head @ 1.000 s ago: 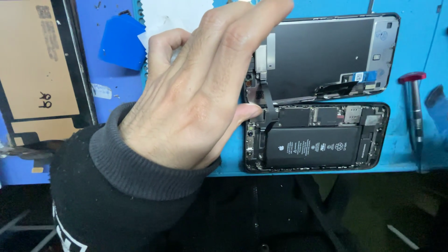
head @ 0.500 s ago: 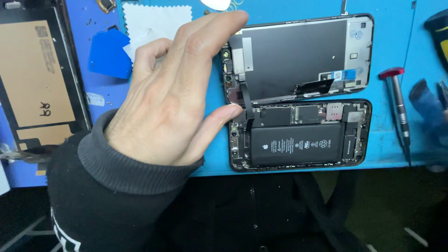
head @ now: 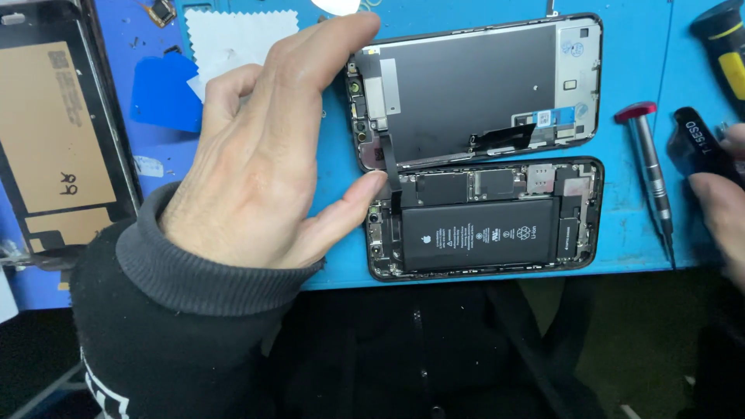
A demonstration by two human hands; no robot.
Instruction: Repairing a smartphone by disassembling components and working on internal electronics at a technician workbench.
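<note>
Fingers (head: 365, 186) touch opened phone (head: 485, 217), black battery (head: 479, 234) exposed.

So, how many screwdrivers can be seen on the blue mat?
2, maybe more. A red-capped screwdriver lies right of the open phone. A black-and-yellow one sits at the top right corner, partly cut off. The right hand holds a black tool; others may be hidden.

2 hands (head: 264, 163) (head: 718, 198), 1 opened phone (head: 485, 225), 1 detached screen (head: 473, 89), 2 screwdrivers (head: 650, 171) (head: 725, 50), 1 cloth (head: 233, 39).
</note>
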